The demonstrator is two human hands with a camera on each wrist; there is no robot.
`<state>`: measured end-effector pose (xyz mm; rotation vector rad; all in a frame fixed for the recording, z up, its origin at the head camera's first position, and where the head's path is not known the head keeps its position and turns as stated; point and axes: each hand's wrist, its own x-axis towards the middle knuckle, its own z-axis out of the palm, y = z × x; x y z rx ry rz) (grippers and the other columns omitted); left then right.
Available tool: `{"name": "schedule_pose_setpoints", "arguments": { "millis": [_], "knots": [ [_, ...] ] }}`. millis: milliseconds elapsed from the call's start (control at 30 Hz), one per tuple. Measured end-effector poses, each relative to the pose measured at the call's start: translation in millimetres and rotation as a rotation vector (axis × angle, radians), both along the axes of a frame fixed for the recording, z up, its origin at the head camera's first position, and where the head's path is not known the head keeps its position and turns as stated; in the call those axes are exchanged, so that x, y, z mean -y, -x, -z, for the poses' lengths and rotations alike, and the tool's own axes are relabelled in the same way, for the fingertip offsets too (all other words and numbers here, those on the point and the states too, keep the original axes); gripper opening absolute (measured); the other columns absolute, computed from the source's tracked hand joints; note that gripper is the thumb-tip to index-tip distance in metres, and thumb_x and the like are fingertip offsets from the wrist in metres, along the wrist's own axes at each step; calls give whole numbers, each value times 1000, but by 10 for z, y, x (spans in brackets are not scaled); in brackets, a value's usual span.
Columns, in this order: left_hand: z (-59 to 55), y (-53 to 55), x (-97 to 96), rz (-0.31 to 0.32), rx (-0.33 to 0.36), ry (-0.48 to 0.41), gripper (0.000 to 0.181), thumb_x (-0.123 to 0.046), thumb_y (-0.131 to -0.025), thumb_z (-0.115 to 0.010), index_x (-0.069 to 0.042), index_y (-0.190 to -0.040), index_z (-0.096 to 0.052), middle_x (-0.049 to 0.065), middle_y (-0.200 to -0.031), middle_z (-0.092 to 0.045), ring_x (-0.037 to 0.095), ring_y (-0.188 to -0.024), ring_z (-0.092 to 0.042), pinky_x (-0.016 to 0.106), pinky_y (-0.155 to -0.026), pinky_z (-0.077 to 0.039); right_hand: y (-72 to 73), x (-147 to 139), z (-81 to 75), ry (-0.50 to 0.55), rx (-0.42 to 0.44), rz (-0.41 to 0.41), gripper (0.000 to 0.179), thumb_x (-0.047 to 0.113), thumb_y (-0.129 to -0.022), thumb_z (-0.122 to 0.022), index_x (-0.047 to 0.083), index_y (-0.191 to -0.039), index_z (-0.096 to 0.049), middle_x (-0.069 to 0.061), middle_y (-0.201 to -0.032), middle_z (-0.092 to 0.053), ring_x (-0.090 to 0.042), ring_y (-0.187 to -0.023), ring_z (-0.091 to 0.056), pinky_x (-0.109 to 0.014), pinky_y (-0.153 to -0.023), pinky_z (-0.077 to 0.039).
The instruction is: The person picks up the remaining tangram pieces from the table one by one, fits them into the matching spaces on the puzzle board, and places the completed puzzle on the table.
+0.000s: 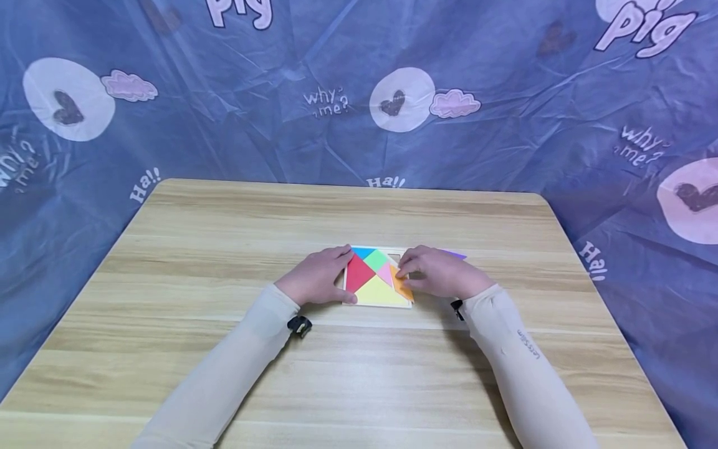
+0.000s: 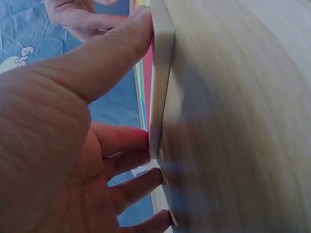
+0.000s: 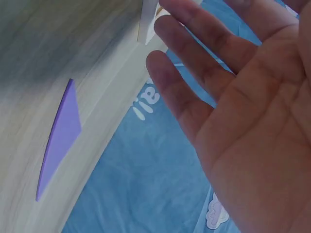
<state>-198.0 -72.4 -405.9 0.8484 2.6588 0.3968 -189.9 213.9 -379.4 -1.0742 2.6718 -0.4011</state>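
A white-rimmed tangram tray [image 1: 381,305] lies on the table. Red [image 1: 359,273], yellow [image 1: 378,293], green [image 1: 376,260], blue [image 1: 362,252] and pink [image 1: 385,273] pieces lie inside. My left hand [image 1: 316,274] grips the tray's left end, thumb at the near corner and fingers at the far side. On the right side, an orange piece [image 1: 401,288] sits askew, its near corner over the rim. My right hand [image 1: 440,272] pinches it between thumb and fingertips; the exact contact is partly hidden. A purple triangle [image 3: 60,141] lies on the table beyond the right hand.
The wooden table [image 1: 359,374] extends around the tray on all sides. A blue printed cloth [image 1: 269,125] hangs behind the far edge. Near the tray's far right corner, a bare brownish patch of its floor [image 1: 395,257] shows.
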Motion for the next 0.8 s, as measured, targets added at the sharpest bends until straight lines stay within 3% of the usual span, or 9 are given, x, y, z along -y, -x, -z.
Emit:
{"name": "schedule_pose_setpoints", "arguments": {
  "millis": [200,333,567,700,800],
  "knots": [
    [-2,0,3,-1,7,5,104,-57,-85,-79,-4,-161,-32,12,-169,-28,32,-154,-31,48,-124,-31,-19,56,23,-2,-74,-40,14,14,-93,-77,9,-105,-82,-4,-98,-68,-21,-89,-60,-39,-83,-54],
    [-4,7,-3,-1,6,3,104,-57,-85,-79,-4,-161,-32,12,-169,-28,32,-154,-31,47,-124,-31,-32,92,19,-35,-66,-40,8,15,-94,-76,9,-98,-80,0,-86,-62,-16,-78,-52,-33,-74,-50],
    [-25,20,1,3,13,9,104,-57,-86,-79,-4,-162,-31,12,-170,-27,32,-154,-30,47,-124,-30,-24,89,-15,26,84,11,8,10,-97,-72,9,-94,-80,5,-85,-67,-10,-79,-56,-29,-74,-54],
    [-29,29,12,7,15,9,104,-57,-86,-78,-4,-161,-31,12,-169,-27,32,-154,-30,47,-124,-31,-6,88,-13,72,51,19,7,7,-96,-72,9,-96,-79,2,-88,-65,-15,-84,-57,-33,-78,-54],
    [-38,37,16,10,14,10,104,-58,-86,-79,-4,-161,-31,12,-169,-27,32,-154,-30,47,-124,-31,-4,117,5,79,-5,-8,16,10,-96,-74,8,-110,-79,-4,-107,-69,-23,-103,-62,-40,-93,-55]
  ]
}}
